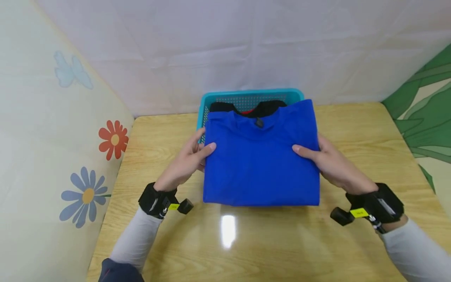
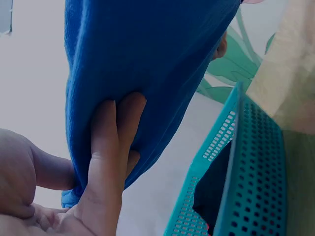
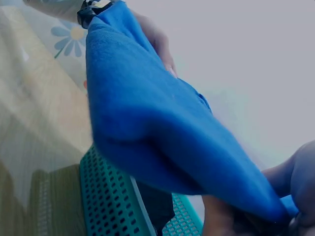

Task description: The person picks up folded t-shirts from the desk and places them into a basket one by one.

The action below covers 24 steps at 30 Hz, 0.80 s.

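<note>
A folded blue T-shirt (image 1: 260, 168), neckline toward the back, is held up between both hands over a teal basket (image 1: 251, 93). My left hand (image 1: 186, 158) pinches its left side, thumb on top and fingers beneath. On the opposite side my right hand (image 1: 327, 160) grips the shirt the same way, thumb lying on its face. In the left wrist view the left fingers (image 2: 110, 142) press against the underside of the cloth. Black clothing (image 1: 269, 106) with a bit of red lies in the basket, largely hidden by the shirt.
The basket stands on a wooden table (image 1: 169, 133) against a white cloth backdrop (image 1: 225, 47). A wall with painted flowers (image 1: 88, 196) rises at the left, and green painted leaves (image 1: 433, 105) show at the right. Each wrist wears a black camera band (image 1: 377, 203).
</note>
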### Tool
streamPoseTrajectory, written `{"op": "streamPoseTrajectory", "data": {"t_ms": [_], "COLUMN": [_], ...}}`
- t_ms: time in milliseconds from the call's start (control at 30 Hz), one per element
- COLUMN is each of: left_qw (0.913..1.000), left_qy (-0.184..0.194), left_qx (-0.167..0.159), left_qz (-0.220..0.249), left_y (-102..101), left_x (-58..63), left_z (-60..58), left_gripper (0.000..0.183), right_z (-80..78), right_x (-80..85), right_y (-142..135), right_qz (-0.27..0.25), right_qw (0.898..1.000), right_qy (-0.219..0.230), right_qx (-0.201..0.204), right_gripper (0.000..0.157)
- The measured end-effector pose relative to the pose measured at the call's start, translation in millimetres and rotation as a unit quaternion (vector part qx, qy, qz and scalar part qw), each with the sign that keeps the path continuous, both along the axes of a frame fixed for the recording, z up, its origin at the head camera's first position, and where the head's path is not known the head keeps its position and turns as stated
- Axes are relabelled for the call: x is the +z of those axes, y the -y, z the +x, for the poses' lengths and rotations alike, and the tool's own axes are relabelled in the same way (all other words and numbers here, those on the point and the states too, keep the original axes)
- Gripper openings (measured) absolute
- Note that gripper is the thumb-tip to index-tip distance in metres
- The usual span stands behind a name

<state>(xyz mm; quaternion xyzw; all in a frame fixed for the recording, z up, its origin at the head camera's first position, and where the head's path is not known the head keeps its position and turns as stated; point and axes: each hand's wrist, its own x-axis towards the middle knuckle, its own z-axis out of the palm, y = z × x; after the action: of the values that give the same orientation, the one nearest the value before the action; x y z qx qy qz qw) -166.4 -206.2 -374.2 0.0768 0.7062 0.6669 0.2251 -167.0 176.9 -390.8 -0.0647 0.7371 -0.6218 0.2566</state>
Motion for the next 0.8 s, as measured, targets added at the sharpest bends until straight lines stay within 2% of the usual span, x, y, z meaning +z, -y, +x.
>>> {"op": "streamPoseTrajectory", "data": {"t_ms": [200,367,600,800], "left_qw": [0.9998,0.9994,0.9975,0.9942], "left_qy": [0.009,0.026,0.061,0.096], "left_qx": [0.014,0.023,0.036,0.046], "left_qz": [0.01,0.003,0.001,-0.017], "left_y": [-1.3,-0.6,0.2,-1.6], "left_x": [5.2,5.9,-6.7,-19.6], "left_z": [-27.0,-52.1,-84.7,-105.4], "left_gripper": [0.066,0.067,0.068,0.072], "right_z": [-27.9,-51.7,-84.0,-103.9], "right_x": [2.3,5.9,-0.7,-12.4], "right_y": [-0.5,-0.5,0.9,4.7], "right_qz": [-0.035,-0.032,-0.048,-0.042], "right_qw": [0.999,0.998,0.996,0.996], "right_qy": [0.024,0.047,0.069,0.079], "right_qx": [-0.003,-0.002,0.008,0.002], "right_gripper": [0.084,0.086,0.089,0.089]}}
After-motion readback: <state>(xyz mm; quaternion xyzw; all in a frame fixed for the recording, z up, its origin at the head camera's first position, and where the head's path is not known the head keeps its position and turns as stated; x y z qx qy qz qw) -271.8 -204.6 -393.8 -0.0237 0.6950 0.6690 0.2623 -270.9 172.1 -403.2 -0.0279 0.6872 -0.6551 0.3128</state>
